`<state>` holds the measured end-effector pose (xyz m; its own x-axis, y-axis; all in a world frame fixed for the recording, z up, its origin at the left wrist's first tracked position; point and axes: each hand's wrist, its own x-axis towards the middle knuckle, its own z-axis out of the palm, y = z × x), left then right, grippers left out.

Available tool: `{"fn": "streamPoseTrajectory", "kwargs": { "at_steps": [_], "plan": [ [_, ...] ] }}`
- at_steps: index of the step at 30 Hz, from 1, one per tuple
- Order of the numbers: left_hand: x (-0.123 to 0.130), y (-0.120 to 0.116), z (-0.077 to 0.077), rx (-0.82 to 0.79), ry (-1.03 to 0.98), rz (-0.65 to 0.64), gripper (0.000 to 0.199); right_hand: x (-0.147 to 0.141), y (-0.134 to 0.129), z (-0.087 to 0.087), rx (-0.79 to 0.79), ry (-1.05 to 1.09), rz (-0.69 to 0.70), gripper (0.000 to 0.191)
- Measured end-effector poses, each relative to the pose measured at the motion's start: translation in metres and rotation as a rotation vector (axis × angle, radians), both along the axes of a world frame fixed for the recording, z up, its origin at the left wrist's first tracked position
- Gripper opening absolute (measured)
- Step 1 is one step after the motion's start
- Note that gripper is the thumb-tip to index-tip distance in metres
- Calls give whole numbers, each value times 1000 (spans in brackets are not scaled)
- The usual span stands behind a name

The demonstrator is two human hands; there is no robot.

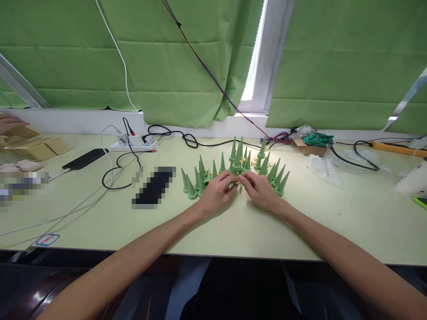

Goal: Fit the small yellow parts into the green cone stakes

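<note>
Several green plastic cone spikes [191, 189] stand point-up in a loose cluster at mid-table, most with a collar at the base. Fingers curled, my left hand [218, 191] is closed on a green spike [240, 188] in front of the cluster; only small parts of it show. My right hand [260, 187] meets it from the right, thumb and fingertips pinched together at a small yellow piece [237, 182]. My fingers hide most of what lies between them. Other small yellow fittings [258, 161] lie among the spikes behind my hands.
To the left are a dark pixelated object [155, 186], a black flat device [88, 158], looping cables and a power strip [133, 144]. Cardboard boxes [43, 149] stand at far left. An open carton [310, 146] and a clear plastic bag [322, 169] are at back right.
</note>
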<state>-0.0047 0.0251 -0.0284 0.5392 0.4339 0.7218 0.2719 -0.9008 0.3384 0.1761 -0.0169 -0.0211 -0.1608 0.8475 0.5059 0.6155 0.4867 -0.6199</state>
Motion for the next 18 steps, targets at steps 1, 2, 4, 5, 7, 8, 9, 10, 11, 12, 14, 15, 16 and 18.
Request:
{"fn": "streamPoseTrajectory", "kwargs": {
  "at_steps": [1,2,4,5,7,8,9,10,11,12,14,15,16,18],
  "plan": [
    [0,0,0,4,-2,2,13,0,-1,1,-12,13,11,28],
    [0,0,1,8,-6,6,13,0,-1,2,-22,22,22,25],
    [0,0,1,15,-12,15,13,0,-2,2,-32,30,35,24],
    [0,0,2,18,-13,20,13,0,-2,2,-32,31,38,24],
    [0,0,2,25,-14,24,12,0,-2,2,-27,31,38,24],
    [0,-1,2,28,-14,21,11,0,-2,2,-23,30,36,24],
    [0,-1,2,30,-13,16,11,0,-2,1,-18,29,33,24],
    [0,-1,2,34,-10,9,10,1,-2,1,-12,30,29,24],
    [0,-1,2,41,-5,2,10,1,-1,0,-7,30,26,24],
    [-1,-1,2,51,4,-4,11,1,-1,0,-4,30,24,24],
    [-1,-1,2,81,22,-13,12,2,0,-1,3,34,22,24],
    [-2,0,2,97,33,-13,13,2,0,-1,6,36,23,24],
    [-2,0,1,112,44,-14,14,2,0,-1,9,38,24,24],
    [-3,2,0,145,62,-11,15,2,1,-1,13,40,21,24]
  ]
}}
